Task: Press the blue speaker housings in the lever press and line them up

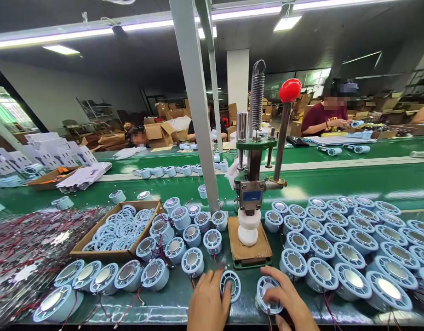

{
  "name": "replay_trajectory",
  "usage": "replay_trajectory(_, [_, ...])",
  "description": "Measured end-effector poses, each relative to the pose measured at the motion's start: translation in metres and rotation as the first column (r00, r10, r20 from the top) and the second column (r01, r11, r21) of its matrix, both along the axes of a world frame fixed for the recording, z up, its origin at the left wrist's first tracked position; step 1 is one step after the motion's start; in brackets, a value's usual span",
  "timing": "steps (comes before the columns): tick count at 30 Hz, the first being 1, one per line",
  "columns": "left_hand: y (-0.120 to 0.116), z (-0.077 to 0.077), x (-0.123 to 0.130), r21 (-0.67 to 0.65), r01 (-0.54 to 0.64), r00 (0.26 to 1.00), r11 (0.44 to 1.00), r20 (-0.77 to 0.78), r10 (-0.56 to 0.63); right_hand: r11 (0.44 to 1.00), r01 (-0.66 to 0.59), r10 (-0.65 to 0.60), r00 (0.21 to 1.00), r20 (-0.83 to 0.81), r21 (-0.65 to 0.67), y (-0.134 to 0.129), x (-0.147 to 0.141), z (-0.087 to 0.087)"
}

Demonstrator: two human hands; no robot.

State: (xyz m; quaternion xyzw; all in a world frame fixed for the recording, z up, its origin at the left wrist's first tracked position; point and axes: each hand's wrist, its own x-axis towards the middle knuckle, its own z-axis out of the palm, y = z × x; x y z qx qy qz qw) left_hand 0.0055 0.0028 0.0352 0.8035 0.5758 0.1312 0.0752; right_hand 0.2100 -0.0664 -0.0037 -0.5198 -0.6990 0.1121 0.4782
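Under right hand (290,296): blue housing (261,298), before the press (251,195); cannot tell whether clamped. In left hand (208,299), pinched between thumb and fingers: blue ring (237,286). For good control, grip by the rim, hold level, route wires (269,318) clear of both.

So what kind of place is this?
It looks like a factory, probably a place where small things get put together. You can see lots of round blue parts set out in rows, a hand press with a red knob, and another person working behind.
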Motion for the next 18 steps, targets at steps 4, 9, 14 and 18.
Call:
replay_trajectory(4, [0.002, -0.004, -0.017, 0.094, 0.129, 0.991, 0.987, 0.029, -0.132, 0.978, 0.206, -0.202, 0.971, -0.124, 0.021, 0.005, -0.015, -0.021])
replay_trajectory(9, [-0.001, -0.028, -0.028, 0.181, 0.280, 0.941, 0.943, 0.144, -0.307, 0.967, 0.256, -0.252, 0.955, -0.154, 0.009, 0.011, -0.023, -0.038])
replay_trajectory(14, [-0.014, -0.034, 0.000, 0.166, 0.175, 0.833, 0.971, 0.500, -0.235, 0.988, 0.131, -0.146, 0.965, -0.219, -0.081, 0.018, -0.033, -0.043])
replay_trajectory(18, [-0.015, -0.024, 0.032, 0.116, 0.142, 0.829, 0.983, 0.528, -0.183, 0.984, 0.145, -0.168, 0.951, -0.260, -0.107, 0.024, -0.044, -0.050])
